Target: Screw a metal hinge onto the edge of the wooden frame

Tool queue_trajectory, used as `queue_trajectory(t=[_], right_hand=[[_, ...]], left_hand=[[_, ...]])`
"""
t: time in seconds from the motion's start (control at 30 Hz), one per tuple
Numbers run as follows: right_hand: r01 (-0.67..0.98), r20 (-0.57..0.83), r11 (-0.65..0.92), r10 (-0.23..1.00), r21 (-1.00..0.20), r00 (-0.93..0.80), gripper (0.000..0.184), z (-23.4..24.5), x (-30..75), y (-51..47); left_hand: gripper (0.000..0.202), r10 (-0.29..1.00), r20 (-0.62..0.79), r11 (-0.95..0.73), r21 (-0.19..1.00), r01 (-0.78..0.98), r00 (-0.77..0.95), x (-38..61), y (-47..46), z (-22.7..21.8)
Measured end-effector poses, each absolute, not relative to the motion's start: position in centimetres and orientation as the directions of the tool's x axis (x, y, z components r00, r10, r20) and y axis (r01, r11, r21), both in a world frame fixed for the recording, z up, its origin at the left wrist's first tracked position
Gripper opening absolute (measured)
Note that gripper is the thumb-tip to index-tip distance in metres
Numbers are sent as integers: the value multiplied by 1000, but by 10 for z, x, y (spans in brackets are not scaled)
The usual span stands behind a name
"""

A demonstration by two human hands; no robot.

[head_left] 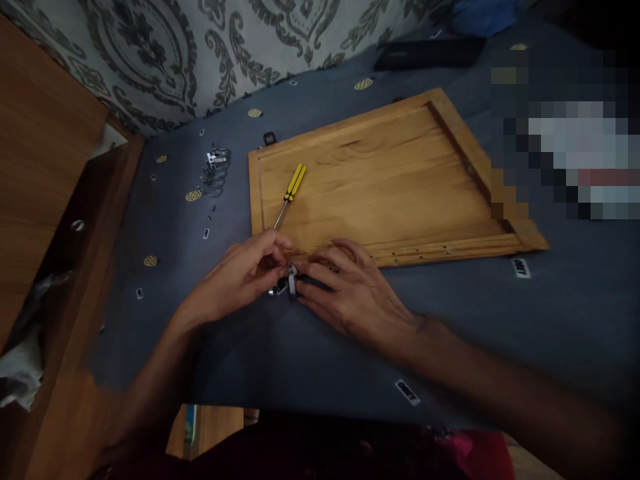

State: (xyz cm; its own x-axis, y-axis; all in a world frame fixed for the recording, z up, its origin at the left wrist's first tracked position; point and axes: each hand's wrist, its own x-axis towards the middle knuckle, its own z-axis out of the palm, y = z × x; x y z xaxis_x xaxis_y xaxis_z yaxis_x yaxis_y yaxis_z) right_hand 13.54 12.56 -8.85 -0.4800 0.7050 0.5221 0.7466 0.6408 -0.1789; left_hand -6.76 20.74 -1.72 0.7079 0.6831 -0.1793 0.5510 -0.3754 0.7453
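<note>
A framed wooden panel (365, 180) lies flat on the blue patterned cloth, with several small holes along its near edge. At its near left corner is a small metal hinge (293, 283). My left hand (245, 270) is at the hinge, thumb and finger pinched together; anything between them is too small to make out. My right hand (350, 287) reaches over the panel's near edge, its curled fingers holding the hinge from the right. A screwdriver (295, 182) with a yellow and black handle rests on the panel, its tip end hidden behind my left hand.
Loose screws and metal hardware (215, 163) lie left of the panel. A black piece (269, 138) sits by its far left corner. At the back are a long dark case (430, 53) and blue fabric (485, 17). Wooden furniture (50, 133) borders the left side.
</note>
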Motion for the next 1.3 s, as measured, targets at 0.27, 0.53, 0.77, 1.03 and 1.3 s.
queue_trajectory(t=[0.27,0.53,0.77,1.03,1.3], right_hand=[[736,517,644,712,-210,-476,10,-91,136,125],[749,506,637,714,-183,-484,12,-90,135,125],[746,501,637,718,-195,-482,9,-89,136,125],[745,527,642,703,-182,-478,7,-91,134,126],[741,514,643,710,-196,-480,7,-89,137,125]], left_hand=[[31,645,-207,-379,750,543,736,-66,210,-21],[31,648,-234,-386,720,577,725,-64,212,-25],[33,644,-221,-409,710,573,733,-62,213,-27],[34,648,-241,-378,721,580,723,-61,214,-29],[28,675,-170,-397,736,549,718,-63,215,-31]])
